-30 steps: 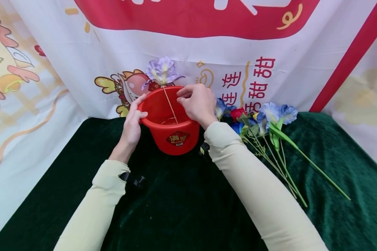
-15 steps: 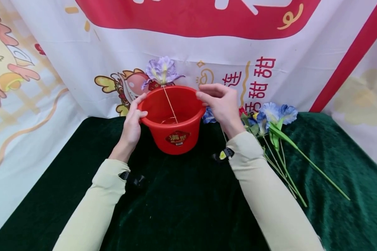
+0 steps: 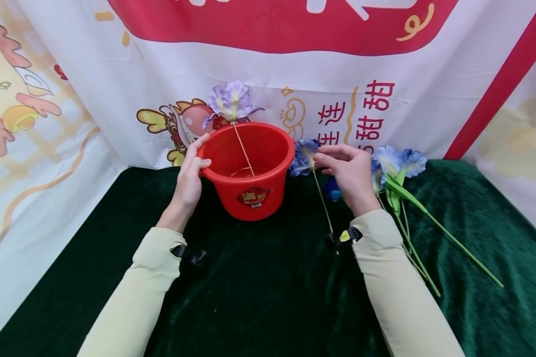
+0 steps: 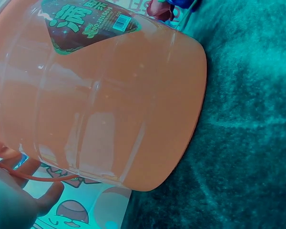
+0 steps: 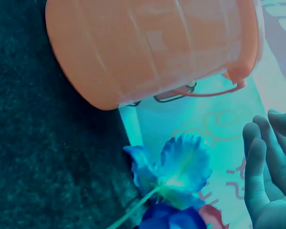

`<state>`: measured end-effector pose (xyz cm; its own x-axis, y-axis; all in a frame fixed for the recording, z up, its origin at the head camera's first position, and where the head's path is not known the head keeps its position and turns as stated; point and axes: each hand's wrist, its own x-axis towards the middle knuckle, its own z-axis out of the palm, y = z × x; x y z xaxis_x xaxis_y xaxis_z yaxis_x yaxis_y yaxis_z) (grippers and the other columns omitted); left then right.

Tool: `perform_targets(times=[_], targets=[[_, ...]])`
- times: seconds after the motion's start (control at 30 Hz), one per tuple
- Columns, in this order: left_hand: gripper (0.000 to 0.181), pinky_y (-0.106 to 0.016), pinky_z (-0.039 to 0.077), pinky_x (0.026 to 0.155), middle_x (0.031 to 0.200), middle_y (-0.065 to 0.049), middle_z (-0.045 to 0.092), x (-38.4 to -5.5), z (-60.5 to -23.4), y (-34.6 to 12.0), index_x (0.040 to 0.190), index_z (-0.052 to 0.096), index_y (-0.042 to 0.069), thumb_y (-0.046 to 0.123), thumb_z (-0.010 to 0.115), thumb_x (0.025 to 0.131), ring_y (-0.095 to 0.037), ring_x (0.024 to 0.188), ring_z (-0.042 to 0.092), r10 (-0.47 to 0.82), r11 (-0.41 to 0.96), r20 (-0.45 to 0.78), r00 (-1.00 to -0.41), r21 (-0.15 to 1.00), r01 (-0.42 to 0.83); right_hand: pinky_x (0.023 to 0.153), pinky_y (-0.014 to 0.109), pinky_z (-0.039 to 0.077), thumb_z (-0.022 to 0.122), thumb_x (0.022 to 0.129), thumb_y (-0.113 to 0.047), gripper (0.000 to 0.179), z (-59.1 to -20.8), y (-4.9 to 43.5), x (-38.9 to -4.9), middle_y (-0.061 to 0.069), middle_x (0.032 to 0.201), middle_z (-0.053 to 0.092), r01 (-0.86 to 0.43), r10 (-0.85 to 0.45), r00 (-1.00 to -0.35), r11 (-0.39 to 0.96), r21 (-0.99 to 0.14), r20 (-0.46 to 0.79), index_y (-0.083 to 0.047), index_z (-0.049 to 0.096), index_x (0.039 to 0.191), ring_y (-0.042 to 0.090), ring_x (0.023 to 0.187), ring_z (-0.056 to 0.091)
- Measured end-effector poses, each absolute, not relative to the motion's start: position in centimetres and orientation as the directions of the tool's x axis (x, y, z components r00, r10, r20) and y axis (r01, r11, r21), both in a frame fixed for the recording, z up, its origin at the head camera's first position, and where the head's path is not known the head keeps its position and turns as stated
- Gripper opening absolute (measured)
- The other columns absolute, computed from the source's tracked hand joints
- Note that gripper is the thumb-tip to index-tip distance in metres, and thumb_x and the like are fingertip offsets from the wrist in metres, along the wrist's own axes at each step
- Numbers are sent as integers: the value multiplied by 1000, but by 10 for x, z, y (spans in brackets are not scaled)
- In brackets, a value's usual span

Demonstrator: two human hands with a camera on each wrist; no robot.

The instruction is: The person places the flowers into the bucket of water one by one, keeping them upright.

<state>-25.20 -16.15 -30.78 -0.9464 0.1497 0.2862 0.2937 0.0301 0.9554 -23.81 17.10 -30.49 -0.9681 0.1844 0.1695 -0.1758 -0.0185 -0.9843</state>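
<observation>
My left hand (image 3: 186, 183) grips the rim of a red plastic bucket (image 3: 272, 193) from the left, its thumb lying over the edge. One artificial purple iris (image 3: 233, 101) stands in the bucket; its thin stem leans against the far rim with the bloom above. To the right of the bucket, my right hand (image 3: 350, 176) is held with fingers loosely bent, overlapping a blue iris (image 3: 304, 157) in the head view. The right wrist view shows this hand (image 5: 271, 167) apart from the blue iris (image 5: 181, 162), with nothing between its fingers.
More artificial flowers lie at the right, including a pale blue iris (image 3: 389, 161) and a long green stem (image 3: 457, 245). A dark green velvet cloth (image 3: 259, 292) covers the table. A printed white backdrop (image 3: 169, 64) hangs directly behind.
My right hand has withdrawn from inside the bucket and moved right and down to the blue flowers. The left hand, bucket and purple iris have kept their places.
</observation>
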Motion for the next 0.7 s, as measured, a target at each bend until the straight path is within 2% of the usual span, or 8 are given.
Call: perform_targets(times=[0.23,0.7], targets=[[66,-56,25,131,173,-3,28,-251,-308,-164,168,24,12,11,31,102,-28,155,31,150,41,280,-948,956,289,75,27,65,83,91,-13,12,-314,178,-242,-5,86,81,-53,173,-984,-105,-993,34,-10,81,102,12,78,78],[66,-56,28,131,173,-3,27,-252,-308,-164,168,24,14,11,31,102,-28,153,33,150,43,273,-950,958,282,75,27,66,79,93,-7,9,-329,188,-248,-3,81,80,-2,202,-979,-140,-990,-27,-5,78,102,12,72,78]])
